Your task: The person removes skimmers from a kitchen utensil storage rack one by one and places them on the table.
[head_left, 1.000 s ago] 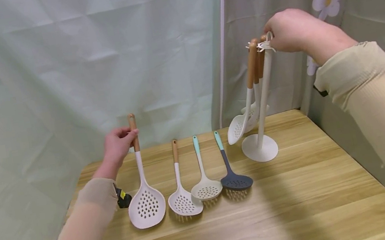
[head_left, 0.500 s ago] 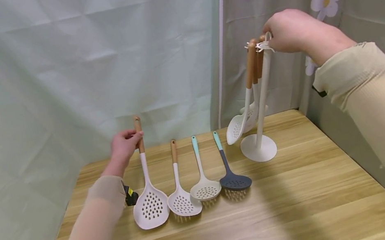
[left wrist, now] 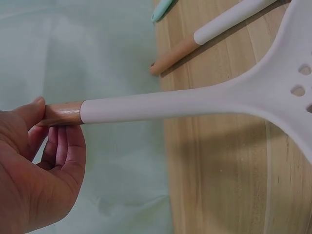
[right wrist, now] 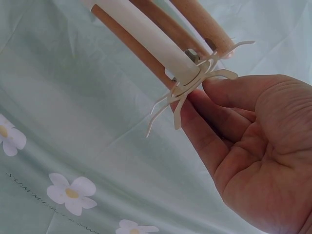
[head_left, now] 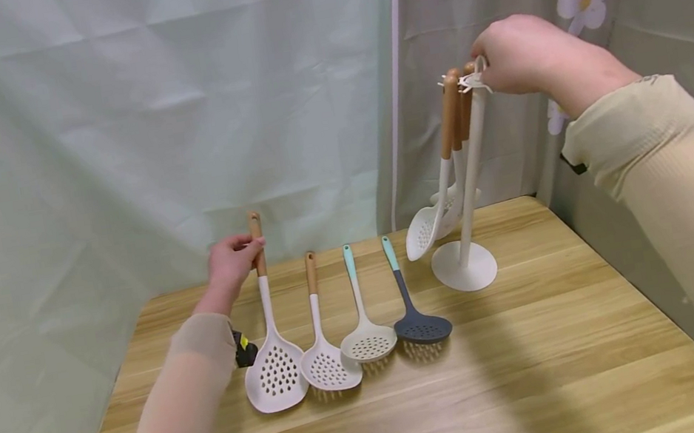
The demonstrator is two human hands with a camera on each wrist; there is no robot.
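Currently the left hand [head_left: 229, 264] pinches the wooden handle end of the large white skimmer [head_left: 273, 366], whose long axis runs away from the person, perforated head resting near on the surface [head_left: 544, 366]. Meanwhile the right hand [head_left: 518, 56] grips the utensil stand [head_left: 465, 229] top, tilting it.

Makeshift home corner; curtain backdrop [head_left: 171, 123]; wooden table [head_left: 544, 366]; kitchen utensils

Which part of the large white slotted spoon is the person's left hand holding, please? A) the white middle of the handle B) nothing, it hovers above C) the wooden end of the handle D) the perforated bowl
C: the left hand pinches the wooden end of the large white slotted spoon, thumb on top and fingers beneath.
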